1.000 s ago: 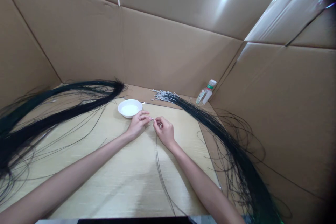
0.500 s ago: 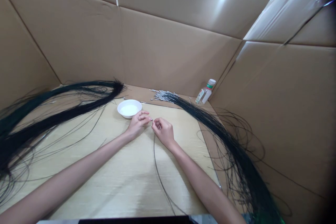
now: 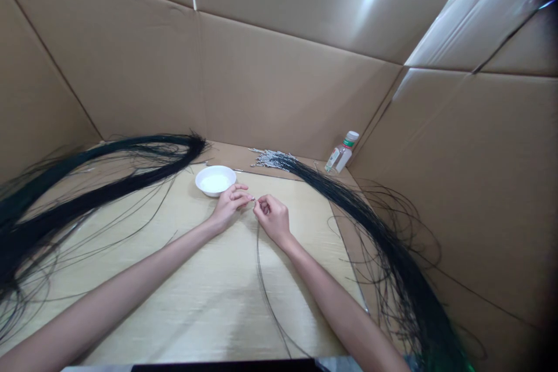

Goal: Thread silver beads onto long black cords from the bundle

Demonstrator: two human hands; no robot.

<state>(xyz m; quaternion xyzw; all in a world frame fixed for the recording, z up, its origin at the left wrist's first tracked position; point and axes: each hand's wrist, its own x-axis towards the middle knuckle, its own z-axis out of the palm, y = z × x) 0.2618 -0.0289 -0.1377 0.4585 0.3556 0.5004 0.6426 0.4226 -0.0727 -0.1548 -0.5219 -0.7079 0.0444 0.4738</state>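
My left hand (image 3: 230,203) pinches a tiny shiny piece between thumb and forefinger, too small to name; its other fingers are slightly bent. Close on its right, my right hand (image 3: 271,214) is closed on a thin dark strand (image 3: 260,267). From my right fingers the strand hangs down and curves toward the table's front edge. The fingertips of both hands almost meet, and the strand's end between them is hard to make out. Just behind my left hand stands a white bowl (image 3: 215,170), whose contents I cannot make out.
A thick bundle of dark strands (image 3: 143,177) loops over the left side. Along the right runs another bundle (image 3: 370,218), with silvery beaded ends (image 3: 272,160) at the back. A clear bottle (image 3: 341,154) stands in the back right corner. Cardboard walls (image 3: 296,87) enclose the table (image 3: 196,302).
Both hands have shifted very slightly to the right, still pinching. The hanging strand has swayed a little and now shows as two lines.
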